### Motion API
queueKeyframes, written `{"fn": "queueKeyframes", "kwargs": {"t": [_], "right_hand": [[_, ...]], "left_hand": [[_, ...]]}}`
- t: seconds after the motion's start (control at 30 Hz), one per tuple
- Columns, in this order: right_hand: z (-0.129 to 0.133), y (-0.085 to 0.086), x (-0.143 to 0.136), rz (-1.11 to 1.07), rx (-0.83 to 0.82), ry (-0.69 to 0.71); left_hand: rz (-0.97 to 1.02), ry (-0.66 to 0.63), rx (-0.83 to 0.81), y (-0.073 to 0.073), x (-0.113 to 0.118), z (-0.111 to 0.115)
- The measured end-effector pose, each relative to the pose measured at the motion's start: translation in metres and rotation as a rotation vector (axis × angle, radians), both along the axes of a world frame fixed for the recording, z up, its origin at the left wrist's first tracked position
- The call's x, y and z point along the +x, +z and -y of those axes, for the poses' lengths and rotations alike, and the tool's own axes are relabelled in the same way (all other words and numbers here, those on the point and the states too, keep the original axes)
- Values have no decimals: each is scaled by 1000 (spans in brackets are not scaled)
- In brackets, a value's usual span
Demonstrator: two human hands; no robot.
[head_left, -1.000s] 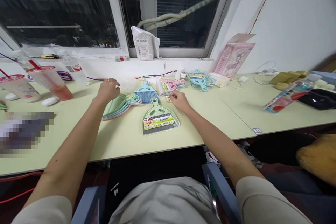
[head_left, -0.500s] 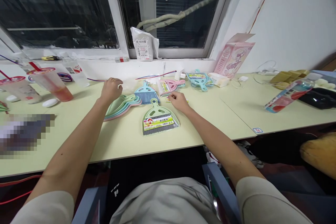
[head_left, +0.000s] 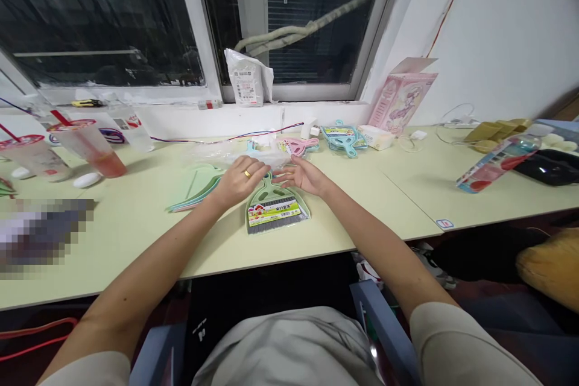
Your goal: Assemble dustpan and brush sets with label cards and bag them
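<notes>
My left hand [head_left: 243, 180], with a ring on one finger, is closed on a clear plastic bag [head_left: 217, 152] that stretches behind it over the desk. My right hand [head_left: 304, 176] faces it with the fingers spread, close to the bag's right end. Just below both hands lies a green dustpan [head_left: 257, 195] with a grey-bristled brush [head_left: 265, 226] and a printed label card [head_left: 275, 210] in it. A stack of pastel dustpans [head_left: 192, 190] sits left of it, partly behind my left forearm. The blue brush behind is mostly hidden.
At the back are a pink dustpan set [head_left: 298, 146], packed blue sets [head_left: 344, 137] and a white tissue pack [head_left: 376, 137]. Drink cups [head_left: 88, 148] stand at left. A pink box [head_left: 402, 99] and a tilted bottle [head_left: 497, 163] are at right.
My left hand has moved right, from above the dustpan stack to above the green dustpan, drawing the plastic bag across. My right hand has lifted off the desk, turned, and spread its fingers.
</notes>
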State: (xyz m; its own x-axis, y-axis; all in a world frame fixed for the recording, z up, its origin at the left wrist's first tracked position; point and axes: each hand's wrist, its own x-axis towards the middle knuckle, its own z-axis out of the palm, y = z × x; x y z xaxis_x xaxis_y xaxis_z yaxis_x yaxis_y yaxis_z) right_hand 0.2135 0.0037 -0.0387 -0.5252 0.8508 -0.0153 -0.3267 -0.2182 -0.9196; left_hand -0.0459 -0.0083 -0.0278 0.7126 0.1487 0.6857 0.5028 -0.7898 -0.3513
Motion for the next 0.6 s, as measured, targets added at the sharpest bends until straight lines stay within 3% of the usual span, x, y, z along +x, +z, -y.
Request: {"fn": "queueKeyframes", "kwargs": {"t": [0.07, 0.23, 0.6], "right_hand": [[3, 1, -3, -56, -12, 23], [4, -6, -9, -104, 41, -125], [-3, -10, -6, -140, 44, -189]], "left_hand": [[-55, -46, 15, -3, 10, 9], [-94, -105, -24, -4, 20, 18], [-67, 0, -45, -11, 12, 8]]}}
